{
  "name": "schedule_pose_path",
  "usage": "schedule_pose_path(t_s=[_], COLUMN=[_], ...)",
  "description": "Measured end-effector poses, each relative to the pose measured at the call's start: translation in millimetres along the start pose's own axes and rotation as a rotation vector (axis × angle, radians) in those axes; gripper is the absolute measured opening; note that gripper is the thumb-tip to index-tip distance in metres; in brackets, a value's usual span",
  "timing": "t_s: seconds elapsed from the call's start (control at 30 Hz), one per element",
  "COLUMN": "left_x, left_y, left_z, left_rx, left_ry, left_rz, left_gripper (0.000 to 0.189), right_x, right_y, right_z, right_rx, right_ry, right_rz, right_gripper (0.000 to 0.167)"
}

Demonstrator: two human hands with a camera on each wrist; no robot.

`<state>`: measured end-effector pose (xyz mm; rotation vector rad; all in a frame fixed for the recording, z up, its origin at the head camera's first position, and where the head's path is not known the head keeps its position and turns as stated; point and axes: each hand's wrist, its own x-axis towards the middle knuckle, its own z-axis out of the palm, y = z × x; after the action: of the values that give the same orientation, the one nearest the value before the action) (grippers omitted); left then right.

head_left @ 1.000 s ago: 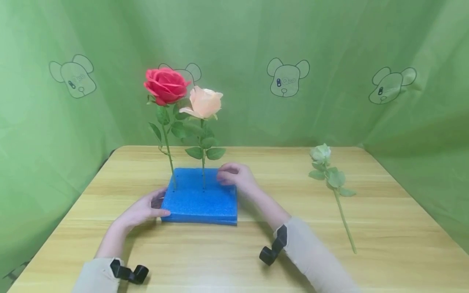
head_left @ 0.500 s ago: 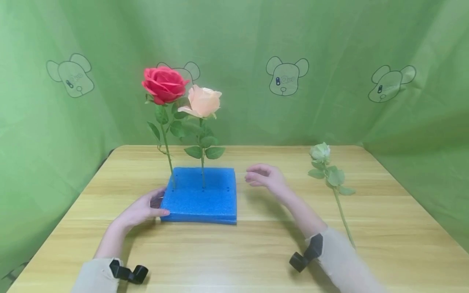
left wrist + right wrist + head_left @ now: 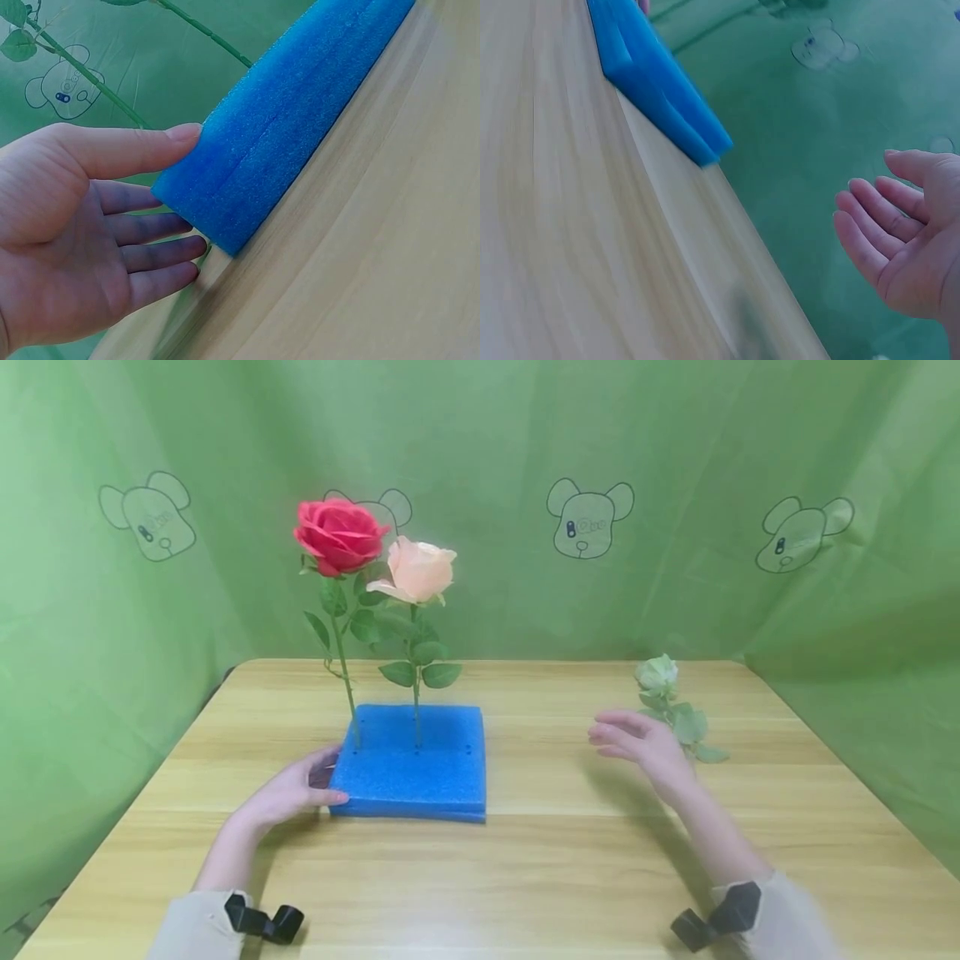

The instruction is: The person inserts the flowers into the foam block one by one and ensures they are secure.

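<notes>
A blue foam block (image 3: pixel 420 781) lies on the table, its top dotted with small holes. A red rose (image 3: pixel 341 537) and a pale pink rose (image 3: pixel 422 570) stand upright with their stems in it. My left hand (image 3: pixel 288 789) rests at the block's left front corner; the left wrist view has the thumb touching the blue foam (image 3: pixel 262 127) and the other fingers extended beside it. Over the table at right, my right hand (image 3: pixel 648 752) holds nothing, its fingers loosely bent. Close behind that hand lies a pale green-white rose (image 3: pixel 657 675), most of its stem hidden by the hand and forearm.
The wooden table (image 3: pixel 480 877) ends at the back against a green curtain (image 3: pixel 487 435) with printed bear heads. More curtain hangs at both sides. A black wrist mount sits on each sleeve.
My right hand has moved from above the foam block's back right corner rightward to near the lying rose. The left hand, block and standing roses have stayed put.
</notes>
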<state>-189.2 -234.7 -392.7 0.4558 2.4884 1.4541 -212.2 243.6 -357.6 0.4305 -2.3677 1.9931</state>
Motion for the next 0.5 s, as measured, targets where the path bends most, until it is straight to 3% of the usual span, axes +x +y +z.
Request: schedule_pose_path(t_s=[0.13, 0.23, 0.37, 0.5], left_x=[-1.8, -3.4, -5.4, -6.0], left_y=[-1.2, -1.6, -1.6, -2.1], left_z=[0.0, -0.5, -0.9, -1.0], left_rx=[0.003, 0.004, -0.003, -0.007], left_ry=[0.002, 0.003, 0.000, 0.001], left_rz=[-0.006, -0.007, -0.003, -0.005], left_gripper=[0.088, 0.087, 0.087, 0.087], right_x=[-10.2, -13.7, -17.3, -24.5], right_y=[3, 15, 25, 21], right_z=[-22, -41, -64, -78], right_rx=[0.064, 0.101, 0.001, -0.189], right_ry=[0.026, 0.021, 0.060, 0.121], right_rz=[-0.029, -0.061, -0.020, 0.114], right_gripper=[0.022, 0.021, 0.030, 0.050])
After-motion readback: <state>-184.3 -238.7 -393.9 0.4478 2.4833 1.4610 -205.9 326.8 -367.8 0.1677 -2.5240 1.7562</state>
